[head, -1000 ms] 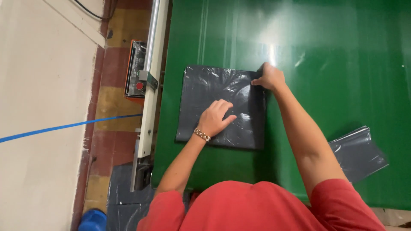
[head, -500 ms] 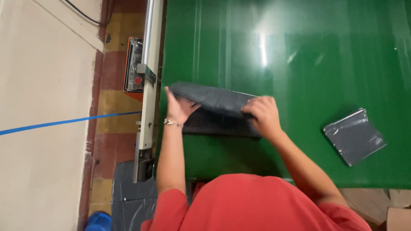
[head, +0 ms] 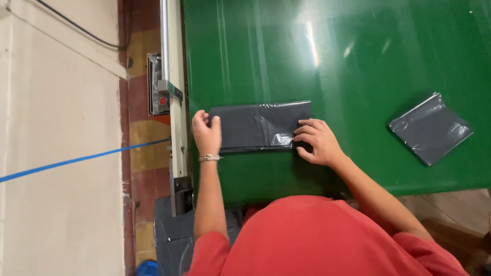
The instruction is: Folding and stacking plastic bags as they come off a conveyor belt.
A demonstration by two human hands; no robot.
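The left hand [head: 206, 134] is pressing flat, fingers together, on the left end of a folded grey plastic bag [head: 258, 125]. The right hand [head: 316, 141] is resting with fingers spread on the right end of that bag. The bag is lying between both hands on the green counter [head: 358, 61]; its contents cannot be determined. A second folded grey bag [head: 429, 128] is lying well right of the right hand. A metal rail [head: 171, 76] is running just left of the left hand.
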